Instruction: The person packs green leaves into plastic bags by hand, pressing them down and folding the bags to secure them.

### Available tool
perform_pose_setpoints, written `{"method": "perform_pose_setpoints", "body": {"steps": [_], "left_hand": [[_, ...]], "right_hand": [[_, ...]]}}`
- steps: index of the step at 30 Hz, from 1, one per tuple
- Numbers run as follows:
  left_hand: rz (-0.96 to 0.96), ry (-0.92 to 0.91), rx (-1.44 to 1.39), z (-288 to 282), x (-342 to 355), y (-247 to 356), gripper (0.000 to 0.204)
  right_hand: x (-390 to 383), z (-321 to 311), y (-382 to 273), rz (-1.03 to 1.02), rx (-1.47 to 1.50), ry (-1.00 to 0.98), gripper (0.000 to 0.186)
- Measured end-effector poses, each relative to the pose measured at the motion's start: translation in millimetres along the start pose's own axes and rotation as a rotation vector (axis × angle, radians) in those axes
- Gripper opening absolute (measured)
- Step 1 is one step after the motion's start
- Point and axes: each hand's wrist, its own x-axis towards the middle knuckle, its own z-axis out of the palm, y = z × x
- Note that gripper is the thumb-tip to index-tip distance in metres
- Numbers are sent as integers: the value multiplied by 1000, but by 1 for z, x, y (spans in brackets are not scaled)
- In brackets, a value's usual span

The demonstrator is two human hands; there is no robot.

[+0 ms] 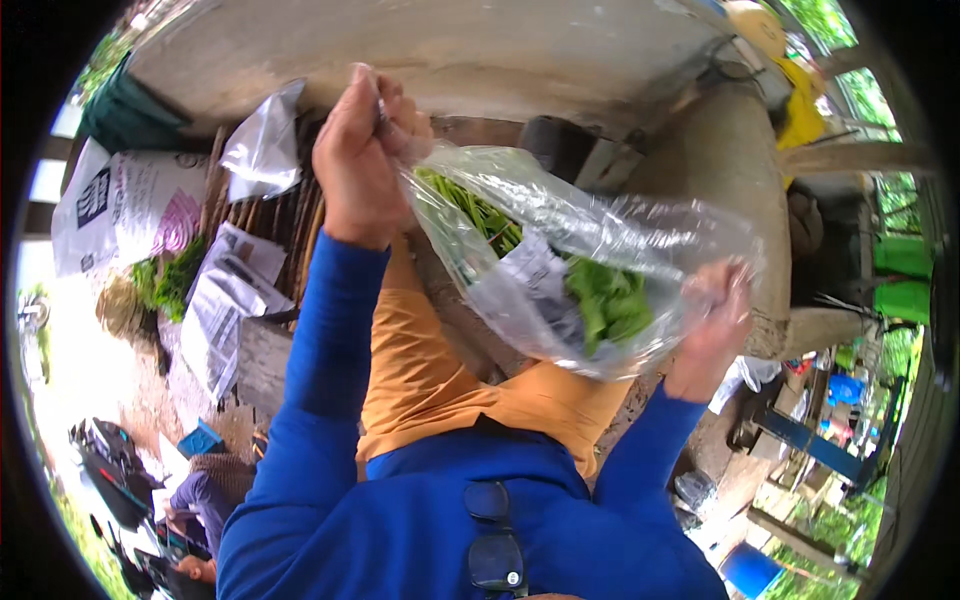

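Observation:
A clear plastic bag is stretched between my two raised hands, above my lap. Inside it lie green leafy vegetables and their thin stems, with a piece of printed paper around the middle. My left hand is closed on the bag's left end, fingers pinching the gathered plastic. At the lower right end, my right hand grips the bag too; film partly covers its fingers.
To the left is a slatted wooden surface with sheets of printed paper, an empty clear bag and loose greens by a white sack. Another person sits at lower left. A pale wall rises ahead.

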Motion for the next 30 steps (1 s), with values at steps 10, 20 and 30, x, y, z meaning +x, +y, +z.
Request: {"method": "perform_pose_setpoints", "body": {"steps": [10,20,30], "left_hand": [[-217,-622,39,92,-134,3,35],[-629,-774,90,52,-204,-45,45],[-565,-648,167,-21,-288,12,47]], "right_hand": [[173,40,-33,-140,-52,-402,25],[152,59,49,-43,-202,-366,20],[98,35,49,-147,-580,-407,29]]}}
